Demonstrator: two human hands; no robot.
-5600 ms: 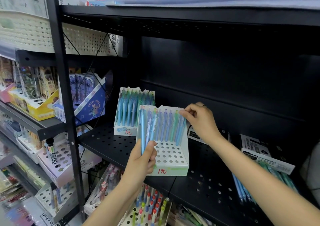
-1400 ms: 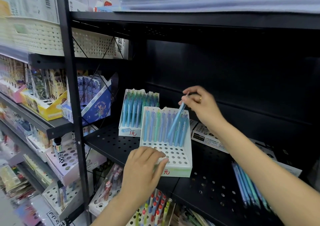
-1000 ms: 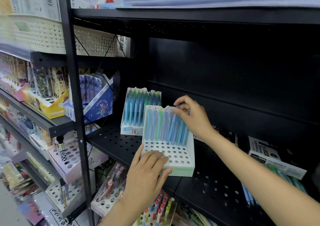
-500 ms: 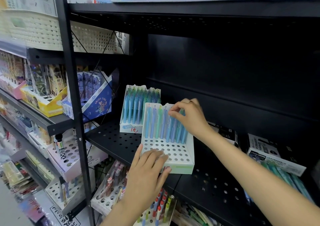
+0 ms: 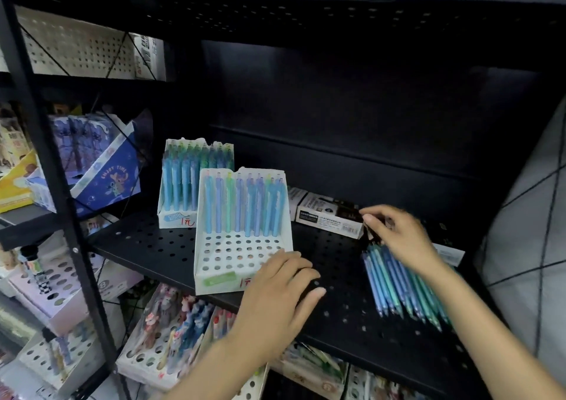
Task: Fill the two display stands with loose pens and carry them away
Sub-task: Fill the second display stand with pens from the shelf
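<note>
Black perforated metal shelf (image 5: 147,246) carries two white display stands. Front stand (image 5: 242,234) sits near shelf edge, one back row of blue and green pens upright, the hole rows in front of it bare. Rear stand (image 5: 196,182) just behind and left of it, packed with blue-green pens. Left hand (image 5: 278,301) lies flat, fingers straight and relaxed, fingertips touching front stand's lower right corner, grasping nothing. Right hand (image 5: 398,237) reaches over loose pens (image 5: 401,286) lying in a pile on the shelf, well right of the stands; fingers curled at pile's far end, motion-blurred, cannot tell if it grips any. White boxes (image 5: 327,215) lie behind the pile.
</note>
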